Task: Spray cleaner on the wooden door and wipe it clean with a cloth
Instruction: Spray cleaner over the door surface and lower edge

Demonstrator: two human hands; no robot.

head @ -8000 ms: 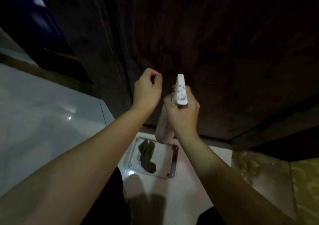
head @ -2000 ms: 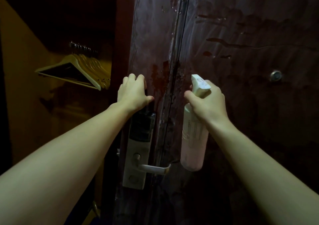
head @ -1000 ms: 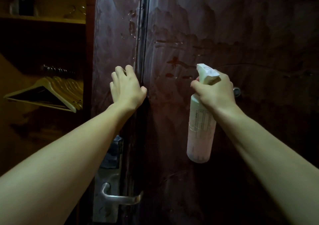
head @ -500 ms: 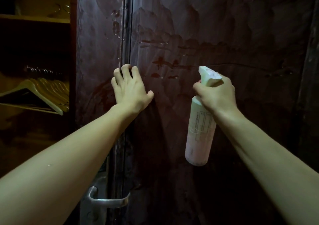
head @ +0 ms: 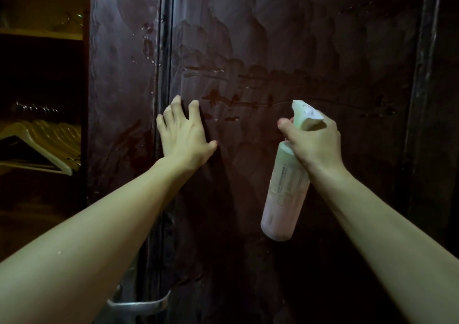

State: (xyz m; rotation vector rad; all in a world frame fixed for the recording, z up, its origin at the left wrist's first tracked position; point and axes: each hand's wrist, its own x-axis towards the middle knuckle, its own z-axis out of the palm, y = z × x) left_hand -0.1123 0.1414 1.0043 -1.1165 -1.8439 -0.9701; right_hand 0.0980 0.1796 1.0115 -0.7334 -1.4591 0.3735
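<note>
The dark wooden door (head: 285, 50), streaked with wet smears, fills the view. The left hand (head: 185, 135) presses on it, fingers spread wide. The right hand (head: 314, 142) has its grip closed round the spray bottle (head: 285, 199), whose body hangs below the hand, nozzle toward the door.

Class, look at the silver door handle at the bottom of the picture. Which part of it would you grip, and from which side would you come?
Grip the horizontal lever of the door handle, not its backplate. The bar juts right to a free end, so come from the front and above, curling fingers over it. The left hand, flat on the wooden door, is the free one; the right hand holds the spray bottle.
</note>
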